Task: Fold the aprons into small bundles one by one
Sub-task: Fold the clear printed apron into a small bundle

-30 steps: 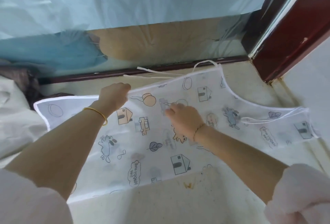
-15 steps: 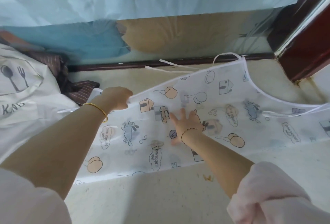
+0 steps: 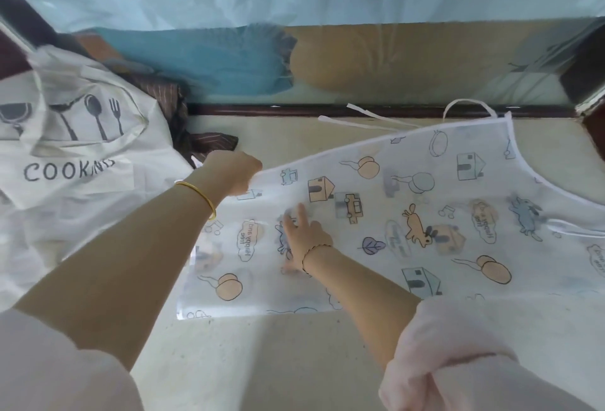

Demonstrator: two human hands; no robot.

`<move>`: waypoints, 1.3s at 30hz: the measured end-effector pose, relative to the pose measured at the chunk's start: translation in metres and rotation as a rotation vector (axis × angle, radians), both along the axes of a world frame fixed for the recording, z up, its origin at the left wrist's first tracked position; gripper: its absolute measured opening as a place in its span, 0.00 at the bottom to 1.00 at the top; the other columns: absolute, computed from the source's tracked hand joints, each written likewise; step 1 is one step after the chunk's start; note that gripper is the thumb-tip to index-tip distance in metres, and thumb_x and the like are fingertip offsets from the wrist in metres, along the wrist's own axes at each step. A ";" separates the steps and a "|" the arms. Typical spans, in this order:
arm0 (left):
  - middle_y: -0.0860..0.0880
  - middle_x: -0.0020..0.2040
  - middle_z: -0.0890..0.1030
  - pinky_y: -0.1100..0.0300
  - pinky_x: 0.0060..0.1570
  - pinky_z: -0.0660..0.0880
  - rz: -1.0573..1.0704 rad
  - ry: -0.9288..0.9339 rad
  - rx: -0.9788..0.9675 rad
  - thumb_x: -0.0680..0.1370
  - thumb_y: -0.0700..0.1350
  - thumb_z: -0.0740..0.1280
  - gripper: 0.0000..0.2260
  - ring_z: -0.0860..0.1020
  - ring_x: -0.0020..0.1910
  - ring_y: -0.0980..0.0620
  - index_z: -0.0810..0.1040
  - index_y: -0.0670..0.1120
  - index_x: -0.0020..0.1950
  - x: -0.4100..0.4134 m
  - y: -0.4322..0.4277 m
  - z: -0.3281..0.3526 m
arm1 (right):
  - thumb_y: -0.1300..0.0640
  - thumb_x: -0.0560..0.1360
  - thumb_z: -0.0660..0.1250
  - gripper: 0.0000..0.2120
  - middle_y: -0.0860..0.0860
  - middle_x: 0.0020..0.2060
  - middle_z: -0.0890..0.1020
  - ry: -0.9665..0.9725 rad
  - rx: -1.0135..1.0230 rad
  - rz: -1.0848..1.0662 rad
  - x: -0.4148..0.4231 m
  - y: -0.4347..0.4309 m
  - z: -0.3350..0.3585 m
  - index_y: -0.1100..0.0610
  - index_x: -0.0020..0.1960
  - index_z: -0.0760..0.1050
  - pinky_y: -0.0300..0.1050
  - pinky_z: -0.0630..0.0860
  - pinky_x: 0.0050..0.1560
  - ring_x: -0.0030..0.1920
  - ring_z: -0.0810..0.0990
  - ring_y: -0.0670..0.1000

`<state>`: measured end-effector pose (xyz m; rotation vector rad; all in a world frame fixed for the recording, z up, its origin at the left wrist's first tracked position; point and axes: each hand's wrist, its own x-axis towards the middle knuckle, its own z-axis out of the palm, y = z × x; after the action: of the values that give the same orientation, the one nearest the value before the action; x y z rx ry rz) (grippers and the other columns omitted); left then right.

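Note:
A thin white apron printed with cartoon houses, rabbits and balloons lies folded lengthwise on a pale stone surface. My left hand grips its far left edge and holds that edge lifted. My right hand lies flat on the apron with fingers spread, pressing it down near its left end. The apron's white ties trail at the back beside a neck loop.
A cream apron printed with cutlery and "COOKING" is heaped at the left over a dark striped cloth. A dark wooden rail and plastic-covered bedding run along the back. A dark red post stands at the right.
My left hand has carried the gripped edge over toward me and leftward, folding the apron narrower. My right hand slid left and spread flat. The view swung left, showing the cream apron.

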<state>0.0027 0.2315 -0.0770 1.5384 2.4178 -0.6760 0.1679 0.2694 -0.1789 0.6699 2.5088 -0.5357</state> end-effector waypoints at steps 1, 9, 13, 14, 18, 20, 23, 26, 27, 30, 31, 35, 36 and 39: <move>0.51 0.44 0.75 0.56 0.38 0.68 0.014 0.021 -0.037 0.76 0.37 0.59 0.10 0.77 0.47 0.46 0.74 0.47 0.53 -0.007 -0.009 0.000 | 0.49 0.69 0.74 0.49 0.57 0.74 0.36 -0.010 -0.005 0.009 -0.001 0.000 0.000 0.49 0.76 0.43 0.49 0.72 0.52 0.63 0.67 0.61; 0.48 0.45 0.78 0.62 0.29 0.59 -0.179 0.152 0.168 0.79 0.43 0.61 0.04 0.75 0.39 0.46 0.72 0.44 0.52 -0.016 -0.030 0.028 | 0.47 0.62 0.78 0.52 0.57 0.73 0.34 -0.048 -0.007 0.022 -0.008 -0.001 0.001 0.40 0.72 0.45 0.48 0.72 0.48 0.61 0.67 0.62; 0.46 0.52 0.74 0.58 0.31 0.62 -0.256 0.065 0.191 0.79 0.41 0.61 0.09 0.75 0.42 0.45 0.69 0.43 0.59 -0.011 -0.043 0.034 | 0.44 0.63 0.77 0.49 0.58 0.72 0.47 -0.007 0.053 0.119 -0.006 -0.003 0.007 0.41 0.72 0.48 0.48 0.73 0.45 0.58 0.68 0.61; 0.46 0.52 0.74 0.56 0.32 0.64 -0.260 0.049 0.200 0.79 0.42 0.61 0.10 0.76 0.44 0.45 0.69 0.43 0.60 -0.012 -0.046 0.034 | 0.44 0.65 0.76 0.47 0.57 0.69 0.52 0.027 0.100 0.194 -0.005 -0.005 0.009 0.43 0.72 0.49 0.48 0.72 0.44 0.57 0.68 0.60; 0.46 0.50 0.75 0.55 0.35 0.70 -0.225 -0.025 0.250 0.79 0.42 0.63 0.09 0.75 0.45 0.45 0.70 0.42 0.57 -0.018 -0.057 0.034 | 0.64 0.70 0.69 0.32 0.55 0.66 0.62 0.119 0.175 0.444 -0.016 -0.028 0.016 0.54 0.71 0.60 0.50 0.72 0.47 0.58 0.69 0.59; 0.46 0.46 0.75 0.56 0.34 0.69 -0.220 -0.051 0.256 0.79 0.41 0.63 0.07 0.74 0.40 0.46 0.69 0.42 0.55 -0.015 -0.057 0.035 | 0.68 0.71 0.63 0.27 0.56 0.65 0.63 0.165 0.053 0.376 -0.032 -0.044 0.017 0.59 0.67 0.61 0.48 0.71 0.46 0.56 0.71 0.59; 0.48 0.39 0.72 0.58 0.32 0.65 -0.224 -0.069 0.253 0.79 0.39 0.62 0.06 0.71 0.34 0.47 0.68 0.42 0.53 -0.010 -0.059 0.037 | 0.65 0.75 0.61 0.22 0.58 0.63 0.64 0.205 -0.038 0.256 -0.056 -0.063 0.014 0.61 0.68 0.60 0.48 0.71 0.48 0.58 0.71 0.60; 0.49 0.35 0.69 0.60 0.30 0.61 -0.220 -0.082 0.270 0.78 0.39 0.62 0.05 0.67 0.31 0.50 0.68 0.42 0.53 -0.009 -0.062 0.035 | 0.64 0.76 0.61 0.24 0.58 0.64 0.63 0.162 -0.003 0.158 -0.063 -0.068 0.006 0.60 0.70 0.59 0.47 0.72 0.50 0.59 0.72 0.58; 0.49 0.35 0.69 0.61 0.29 0.60 -0.222 -0.089 0.275 0.78 0.40 0.62 0.05 0.66 0.30 0.52 0.68 0.42 0.53 -0.008 -0.063 0.033 | 0.64 0.75 0.61 0.25 0.58 0.64 0.63 0.152 0.003 0.141 -0.062 -0.067 0.006 0.59 0.71 0.59 0.46 0.71 0.47 0.57 0.73 0.58; 0.49 0.36 0.70 0.62 0.28 0.56 -0.218 -0.134 0.297 0.79 0.43 0.58 0.07 0.66 0.31 0.53 0.68 0.41 0.54 -0.003 -0.061 0.031 | 0.63 0.74 0.63 0.30 0.58 0.64 0.60 0.102 -0.021 0.114 -0.058 -0.060 0.007 0.54 0.72 0.56 0.44 0.71 0.42 0.51 0.77 0.58; 0.50 0.36 0.69 0.62 0.28 0.57 -0.221 -0.143 0.310 0.79 0.45 0.57 0.08 0.66 0.31 0.52 0.68 0.41 0.54 -0.001 -0.060 0.030 | 0.62 0.74 0.64 0.31 0.58 0.64 0.60 0.083 -0.032 0.100 -0.057 -0.058 0.008 0.52 0.73 0.55 0.44 0.71 0.41 0.51 0.77 0.58; 0.50 0.37 0.67 0.61 0.28 0.59 -0.243 -0.104 0.333 0.78 0.39 0.61 0.07 0.68 0.33 0.49 0.68 0.42 0.56 -0.004 -0.059 0.027 | 0.65 0.73 0.63 0.38 0.59 0.64 0.62 0.053 -0.040 0.160 -0.061 -0.063 0.008 0.46 0.75 0.48 0.46 0.71 0.42 0.55 0.75 0.59; 0.50 0.36 0.67 0.61 0.28 0.60 -0.224 -0.110 0.331 0.78 0.38 0.62 0.08 0.68 0.33 0.49 0.68 0.41 0.56 -0.006 -0.060 0.027 | 0.66 0.73 0.63 0.40 0.59 0.64 0.62 0.042 -0.036 0.195 -0.063 -0.067 0.008 0.46 0.75 0.47 0.47 0.71 0.42 0.56 0.74 0.59; 0.53 0.31 0.63 0.61 0.30 0.61 -0.160 -0.142 0.301 0.78 0.36 0.61 0.07 0.64 0.28 0.52 0.67 0.41 0.55 -0.015 -0.064 0.025 | 0.64 0.73 0.64 0.39 0.60 0.64 0.63 0.030 -0.024 0.266 -0.072 -0.077 0.007 0.45 0.75 0.47 0.48 0.71 0.41 0.56 0.74 0.60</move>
<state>-0.0125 0.1679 -0.0515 1.8391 2.3904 -0.2227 0.0959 0.1928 -0.1715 0.3126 2.5613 -0.4798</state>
